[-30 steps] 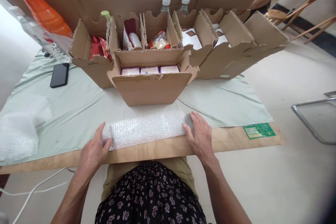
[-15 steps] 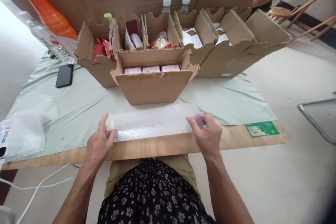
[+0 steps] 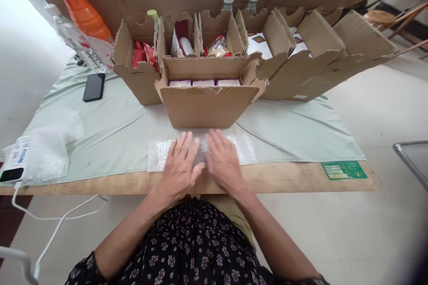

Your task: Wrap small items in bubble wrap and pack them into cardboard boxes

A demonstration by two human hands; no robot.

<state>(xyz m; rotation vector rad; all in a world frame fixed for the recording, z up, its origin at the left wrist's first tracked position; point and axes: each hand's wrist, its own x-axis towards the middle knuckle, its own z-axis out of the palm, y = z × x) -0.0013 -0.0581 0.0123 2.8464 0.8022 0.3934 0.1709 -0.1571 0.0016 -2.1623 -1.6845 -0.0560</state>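
Note:
A folded strip of clear bubble wrap (image 3: 156,155) lies along the front of the table, partly covered by both hands. My left hand (image 3: 180,164) rests palm down over its middle, fingers stretched out and thumb apart. Beside it, my right hand (image 3: 223,160) is also palm down on the wrap with its fingers extended, slightly blurred by motion. Neither hand grips anything. Just behind the fingertips stands a cardboard box (image 3: 210,107) with several white, purple-edged packs (image 3: 203,83) inside.
A row of cardboard bins (image 3: 140,82) holds packets behind. Orange (image 3: 85,11) and clear bottles (image 3: 75,44) stand at the left, near a black phone (image 3: 93,87). More bubble wrap (image 3: 55,147) and a cabled white device (image 3: 16,160) lie left; a green card (image 3: 344,170) lies right.
Both hands have let go of the wrap's ends and moved inward to lie flat on its middle. The wrap now lies flatter on the table. The camera view has shifted slightly.

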